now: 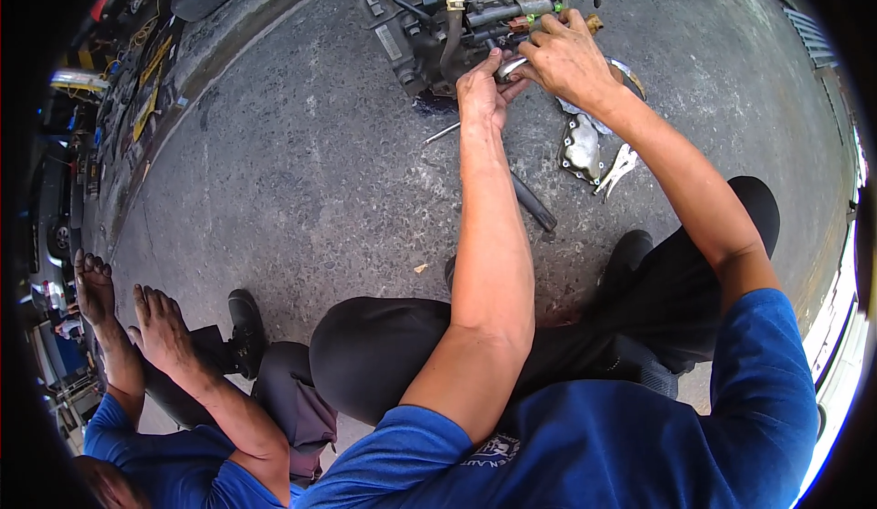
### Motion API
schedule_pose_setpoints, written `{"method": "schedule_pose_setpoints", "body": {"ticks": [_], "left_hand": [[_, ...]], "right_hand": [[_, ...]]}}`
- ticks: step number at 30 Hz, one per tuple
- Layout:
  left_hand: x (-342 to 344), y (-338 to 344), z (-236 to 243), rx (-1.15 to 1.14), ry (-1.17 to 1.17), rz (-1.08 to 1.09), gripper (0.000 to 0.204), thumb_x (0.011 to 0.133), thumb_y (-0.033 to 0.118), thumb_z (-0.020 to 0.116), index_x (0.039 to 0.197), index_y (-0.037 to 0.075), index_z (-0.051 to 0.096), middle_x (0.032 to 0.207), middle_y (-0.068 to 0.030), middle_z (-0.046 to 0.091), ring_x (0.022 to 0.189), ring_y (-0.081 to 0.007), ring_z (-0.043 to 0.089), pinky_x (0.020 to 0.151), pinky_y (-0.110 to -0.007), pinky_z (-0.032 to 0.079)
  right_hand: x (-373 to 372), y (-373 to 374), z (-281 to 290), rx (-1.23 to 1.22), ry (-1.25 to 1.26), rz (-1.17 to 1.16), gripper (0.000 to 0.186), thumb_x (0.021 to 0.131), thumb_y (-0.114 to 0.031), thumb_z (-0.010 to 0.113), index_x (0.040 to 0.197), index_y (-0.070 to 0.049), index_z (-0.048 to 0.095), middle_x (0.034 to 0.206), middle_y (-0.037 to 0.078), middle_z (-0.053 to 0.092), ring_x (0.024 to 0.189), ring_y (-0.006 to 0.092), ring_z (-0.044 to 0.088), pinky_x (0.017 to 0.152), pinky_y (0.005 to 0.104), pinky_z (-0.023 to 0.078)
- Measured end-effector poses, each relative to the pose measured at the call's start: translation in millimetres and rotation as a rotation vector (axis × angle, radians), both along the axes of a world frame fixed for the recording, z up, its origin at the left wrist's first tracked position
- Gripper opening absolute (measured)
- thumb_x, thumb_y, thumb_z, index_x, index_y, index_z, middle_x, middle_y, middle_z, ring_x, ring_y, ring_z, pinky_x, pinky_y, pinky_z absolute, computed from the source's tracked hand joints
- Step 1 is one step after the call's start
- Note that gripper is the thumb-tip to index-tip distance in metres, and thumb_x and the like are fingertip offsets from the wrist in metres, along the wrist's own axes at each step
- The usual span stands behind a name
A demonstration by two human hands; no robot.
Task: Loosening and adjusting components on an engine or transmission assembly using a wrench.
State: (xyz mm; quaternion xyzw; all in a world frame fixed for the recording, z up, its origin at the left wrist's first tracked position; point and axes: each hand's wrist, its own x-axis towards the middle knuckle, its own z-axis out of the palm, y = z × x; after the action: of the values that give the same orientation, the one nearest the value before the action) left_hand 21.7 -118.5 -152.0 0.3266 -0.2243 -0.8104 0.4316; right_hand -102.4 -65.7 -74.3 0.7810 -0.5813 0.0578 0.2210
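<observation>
A greasy metal gearbox (393, 38) with hoses and fittings lies on the ground at the top. Close against its near right side, both my hands are together around a shiny chrome tool (510, 68) that looks like a ratchet wrench. My left hand (482, 93) is closed at the tool's left end, thumb pointing up. From the right, my right hand (568, 59) wraps its fingers over the tool, hiding most of it. A black rubber hose (451, 41) bends down the gearbox just left of my hands. Whatever the tool's working end touches is hidden.
Right of my hands lie a silver cover plate (582, 151), locking pliers (620, 169) and a curved metal piece (628, 79). A black tube (533, 202) and thin metal rod (442, 132) rest on the concrete. At lower left sits a co-worker, hands raised (164, 331).
</observation>
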Motion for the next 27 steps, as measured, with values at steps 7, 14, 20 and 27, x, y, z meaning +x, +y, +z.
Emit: {"method": "schedule_pose_setpoints", "body": {"ticks": [7,14,20,27], "left_hand": [[-9.9,-4.6,-23.9,0.126,0.263,0.062,0.027,0.095,0.02,0.045,0.102,-0.005,0.052,0.098,-0.0195,0.061,0.08,-0.0289,0.064,0.065,-0.039,0.056],[-11.8,-16.5,-14.4,0.139,0.0,0.095,0.024,0.093,0.017,0.049,0.102,-0.005,0.052,0.094,-0.0157,0.062,0.086,-0.0313,0.064,0.07,-0.046,0.055],[-8.1,-21.9,-16.7,0.153,-0.041,0.1,0.015,0.092,0.014,0.051,0.1,0.003,0.056,0.092,-0.0123,0.063,0.084,-0.0278,0.063,0.07,-0.045,0.054],[-12.6,-25.1,-17.0,0.202,0.081,0.084,0.014,0.094,0.015,0.047,0.1,0.004,0.053,0.091,-0.0111,0.06,0.087,-0.0299,0.062,0.079,-0.056,0.051]], "right_hand": [[-13.0,-0.2,-38.0,0.18,-0.248,-0.132,0.035,0.083,-0.043,0.058,0.096,-0.011,0.065,0.087,0.007,0.066,0.096,0.0259,0.055,0.083,0.0456,0.035],[-17.3,-6.9,-61.9,0.471,-0.8,-0.257,0.047,0.085,-0.051,0.05,0.099,-0.008,0.063,0.086,0.016,0.065,0.092,0.0372,0.059,0.084,0.0487,0.037],[7.4,-16.7,-31.3,0.217,-0.222,-0.187,0.033,0.088,-0.04,0.05,0.091,-0.011,0.065,0.086,0.01,0.066,0.089,0.0293,0.061,0.086,0.0469,0.037],[-11.2,-0.9,-33.5,0.053,-0.171,-0.3,0.039,0.083,-0.048,0.055,0.083,-0.01,0.066,0.085,0.004,0.064,0.092,0.0233,0.056,0.078,0.0493,0.036]]}}
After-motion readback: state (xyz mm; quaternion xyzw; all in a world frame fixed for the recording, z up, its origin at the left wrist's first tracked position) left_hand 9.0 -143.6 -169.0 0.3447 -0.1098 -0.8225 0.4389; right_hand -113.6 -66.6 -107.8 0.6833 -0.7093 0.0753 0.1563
